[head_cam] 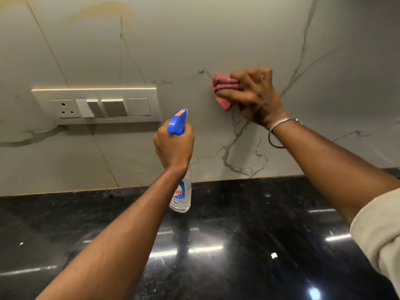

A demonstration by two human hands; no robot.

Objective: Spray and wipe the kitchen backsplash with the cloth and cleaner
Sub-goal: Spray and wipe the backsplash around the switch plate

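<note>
**Cloth on the marble wall, spray bottle held below**

The right hand point(254, 95) presses a crumpled pink-red cloth point(224, 92) against the backsplash point(194, 44), its fingers curled and clamped round the bunched fabric, which shows folds and a ragged lower corner. A thin metal bangle point(279, 132) circles that wrist. The left hand point(174, 144) grips the neck of a spray bottle point(180, 191), fingers wrapped tight below the blue trigger head point(177, 122), which carries a small orange mark and faces the wall. The bottle's body is clear with a blue and red label, hanging above the glossy black bench point(238, 234). The backsplash is pale marble-look tile with grey veins and a yellowish stain near the top. A cream switch panel point(97, 106) sits left of the bottle.
</note>
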